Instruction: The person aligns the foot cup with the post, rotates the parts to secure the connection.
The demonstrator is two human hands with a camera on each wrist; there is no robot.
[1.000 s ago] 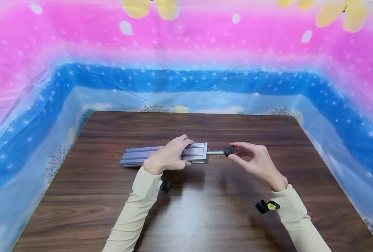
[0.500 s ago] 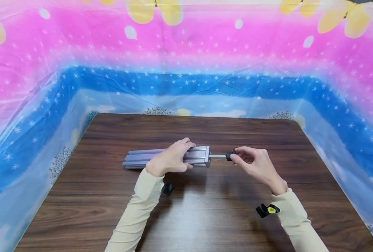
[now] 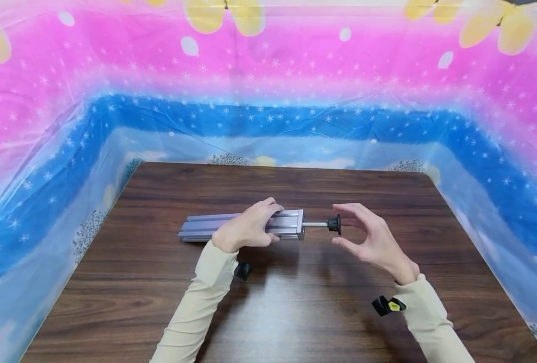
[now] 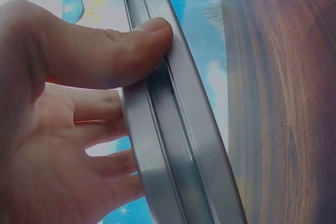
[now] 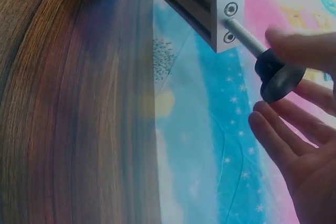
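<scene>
My left hand (image 3: 250,226) grips a silver aluminium extrusion profile (image 3: 286,222) from above, thumb on its slotted near side and fingers behind it. The profile lies sideways over the table. From its right end plate a threaded rod (image 3: 316,224) sticks out, tipped with a black levelling foot (image 3: 334,224). Two screws flank the rod on the end plate (image 5: 229,22) in the right wrist view. My right hand (image 3: 375,237) stands around the foot, thumb and fingers spread apart. In the right wrist view the foot's round base (image 5: 283,83) faces the palm.
A dark wood-grain table (image 3: 159,302) carries the work. Pink and blue printed cloth (image 3: 268,118) hangs around its back and sides. Small black wrist cameras (image 3: 382,305) sit on both cream sleeves.
My right thumb and fingers, which pinched the foot half a second ago, have spread away from it. The left hand keeps its grip on the profile.
</scene>
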